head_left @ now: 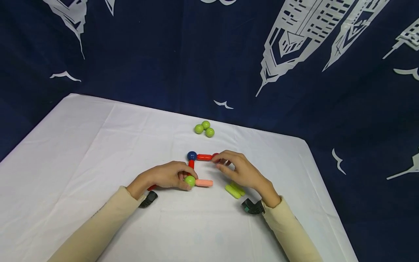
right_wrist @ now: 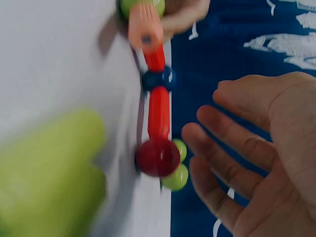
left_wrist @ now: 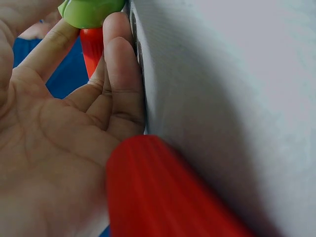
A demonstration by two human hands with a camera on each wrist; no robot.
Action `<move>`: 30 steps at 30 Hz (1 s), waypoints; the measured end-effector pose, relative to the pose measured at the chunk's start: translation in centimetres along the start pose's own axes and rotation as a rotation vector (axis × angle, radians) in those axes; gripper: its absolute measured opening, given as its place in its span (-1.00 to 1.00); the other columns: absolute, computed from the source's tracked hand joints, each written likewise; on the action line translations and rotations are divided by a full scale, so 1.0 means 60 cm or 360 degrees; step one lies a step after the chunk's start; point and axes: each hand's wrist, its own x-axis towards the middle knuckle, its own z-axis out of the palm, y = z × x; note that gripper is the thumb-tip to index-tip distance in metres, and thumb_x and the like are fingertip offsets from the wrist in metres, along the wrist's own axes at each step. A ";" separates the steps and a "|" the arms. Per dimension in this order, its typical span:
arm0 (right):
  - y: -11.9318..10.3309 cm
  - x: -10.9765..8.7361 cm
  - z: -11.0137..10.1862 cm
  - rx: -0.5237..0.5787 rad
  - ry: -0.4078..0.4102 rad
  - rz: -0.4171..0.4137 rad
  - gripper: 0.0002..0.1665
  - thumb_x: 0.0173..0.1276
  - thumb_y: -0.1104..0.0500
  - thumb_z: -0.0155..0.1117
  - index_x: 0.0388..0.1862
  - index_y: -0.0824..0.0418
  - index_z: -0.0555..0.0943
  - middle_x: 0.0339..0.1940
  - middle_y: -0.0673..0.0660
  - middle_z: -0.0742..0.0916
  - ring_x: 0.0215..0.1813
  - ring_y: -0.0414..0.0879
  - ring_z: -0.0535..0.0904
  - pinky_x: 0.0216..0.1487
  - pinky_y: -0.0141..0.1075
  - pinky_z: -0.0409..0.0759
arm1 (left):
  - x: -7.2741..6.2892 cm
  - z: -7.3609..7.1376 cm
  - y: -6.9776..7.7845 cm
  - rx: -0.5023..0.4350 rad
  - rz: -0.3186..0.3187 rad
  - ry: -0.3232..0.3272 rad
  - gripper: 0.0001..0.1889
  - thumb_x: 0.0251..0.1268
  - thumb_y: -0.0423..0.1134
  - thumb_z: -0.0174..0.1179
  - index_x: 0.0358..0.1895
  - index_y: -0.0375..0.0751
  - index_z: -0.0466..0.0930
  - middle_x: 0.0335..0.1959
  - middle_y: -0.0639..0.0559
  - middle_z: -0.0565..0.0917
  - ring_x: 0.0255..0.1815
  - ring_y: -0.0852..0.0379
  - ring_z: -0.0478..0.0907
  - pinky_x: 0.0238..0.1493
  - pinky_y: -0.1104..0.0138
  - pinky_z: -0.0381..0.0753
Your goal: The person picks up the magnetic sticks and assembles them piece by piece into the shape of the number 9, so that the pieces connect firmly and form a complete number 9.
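In the head view my left hand (head_left: pixel 170 175) holds a green ball (head_left: pixel 190 181) between its thumb and fingers. A pink rod (head_left: pixel 204 183) sticks out to the right of that ball. From the ball a red rod (head_left: pixel 191 165) runs back to a blue ball (head_left: pixel 192 155), where a second red rod (head_left: pixel 204 157) leads right to a dark red ball (right_wrist: pixel 158 157). My right hand (head_left: pixel 241 170) hovers by the dark red ball; the right wrist view shows its fingers apart from the ball, holding nothing.
Two yellow-green rods (head_left: pixel 235 190) lie below my right hand. Three loose green balls (head_left: pixel 205 128) sit together near the table's back edge. Another red rod (left_wrist: pixel 163 192) lies beside my left palm. A dark blue printed cloth (head_left: pixel 163 54) hangs behind the white table (head_left: pixel 98 145).
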 end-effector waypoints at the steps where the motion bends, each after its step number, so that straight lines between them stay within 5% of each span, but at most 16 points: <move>1: 0.005 0.005 -0.005 -0.0010 0.0014 -0.0001 -0.73 0.46 0.22 0.25 0.10 0.20 0.65 -0.02 0.06 0.74 -0.08 -0.22 0.62 -0.02 -0.28 0.64 | 0.000 0.000 0.000 -0.0003 -0.0005 0.0000 -0.68 0.22 -0.23 0.42 0.05 -0.06 0.69 -0.20 0.02 0.54 -0.22 0.11 0.47 -0.13 0.28 0.48; 16: 0.090 0.119 -0.032 -0.0089 0.0054 0.0107 -0.68 0.45 0.30 0.21 0.15 0.22 0.63 0.12 0.18 0.62 0.00 0.07 0.67 0.01 -0.10 0.67 | 0.001 0.000 -0.004 -0.0032 -0.0010 0.0011 -0.69 0.22 -0.24 0.42 0.03 -0.03 0.70 -0.20 0.01 0.55 -0.20 0.10 0.47 -0.11 0.28 0.49; 30: 0.137 0.152 -0.028 -0.0066 0.0020 0.0290 -0.57 0.48 0.29 0.16 0.31 0.14 0.51 0.18 0.25 0.52 0.02 0.14 0.61 0.12 -0.05 0.59 | 0.002 0.001 -0.003 -0.0024 -0.0016 0.0014 -0.69 0.22 -0.23 0.42 0.04 -0.04 0.69 -0.20 0.02 0.54 -0.21 0.11 0.47 -0.12 0.30 0.49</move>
